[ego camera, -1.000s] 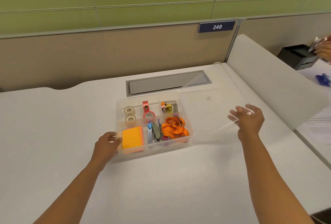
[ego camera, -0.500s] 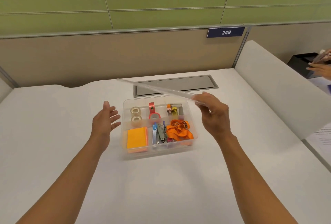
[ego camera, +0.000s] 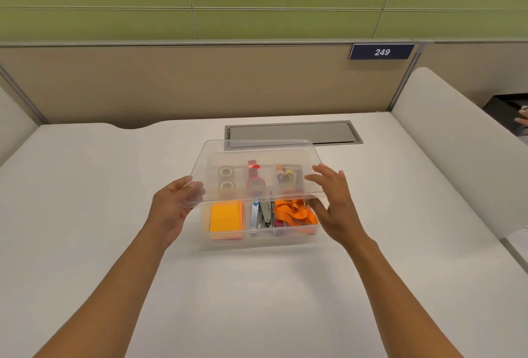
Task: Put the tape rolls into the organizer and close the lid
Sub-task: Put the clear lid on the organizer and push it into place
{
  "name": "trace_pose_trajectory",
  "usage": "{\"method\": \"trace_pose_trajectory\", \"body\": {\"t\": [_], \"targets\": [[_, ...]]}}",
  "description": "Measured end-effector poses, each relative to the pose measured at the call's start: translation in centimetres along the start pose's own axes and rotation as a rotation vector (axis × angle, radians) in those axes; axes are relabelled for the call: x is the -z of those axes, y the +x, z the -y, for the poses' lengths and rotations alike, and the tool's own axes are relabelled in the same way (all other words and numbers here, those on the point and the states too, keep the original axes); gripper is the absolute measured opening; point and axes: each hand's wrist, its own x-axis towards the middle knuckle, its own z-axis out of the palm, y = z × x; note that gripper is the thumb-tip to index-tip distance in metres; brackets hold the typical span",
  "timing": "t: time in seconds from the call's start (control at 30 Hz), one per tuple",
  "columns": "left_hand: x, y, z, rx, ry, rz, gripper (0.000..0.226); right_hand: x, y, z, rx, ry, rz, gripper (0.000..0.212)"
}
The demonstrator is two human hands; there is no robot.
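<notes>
Here the clear organizer (ego camera: 258,232) sits on the white surface (ego camera: 85,214) with its long axis running left to right, and its clear lid (ego camera: 257,154) hangs tilted above it, covering the far compartments while the near ones lie uncovered. Two clear tape rolls (ego camera: 226,178) lie in the far left compartment, seen through the lid, with a red tape dispenser (ego camera: 255,180) in the next one over. In the near row are an orange sticky-note pad (ego camera: 225,217), a metal stapler (ego camera: 266,214) and an orange lanyard (ego camera: 295,210).

The left hand (ego camera: 171,209) grips the lid's near left corner, its fingers closed on the plastic. The right hand (ego camera: 333,203) is at the lid's right end with the thumb under the edge and the fingers spread apart above it.

Behind the organizer a grey cable hatch (ego camera: 294,132) is set into the surface. A beige partition carries a blue sign (ego camera: 381,51) reading 249, under a green wall. At the far right edge another person's fingertips and a black box (ego camera: 504,106) show.
</notes>
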Motion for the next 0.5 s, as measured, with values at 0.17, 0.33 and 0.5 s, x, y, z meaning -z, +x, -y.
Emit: {"method": "trace_pose_trajectory", "body": {"t": [0.17,0.33,0.5], "targets": [[0.0,-0.6,2.7,-0.007,0.076,-0.059,0.035,-1.3,-3.1,-1.1,-0.135,0.087,0.059,0.045],[0.3,-0.6,4.6,-0.047,0.314,-0.115,0.039,-2.1,-4.5,-2.0,-0.197,0.08,0.165,0.05],[0.5,0.0,5.7,-0.071,0.493,-0.117,0.04,-2.5,-4.9,-3.2,-0.26,0.113,0.278,0.063]]}}
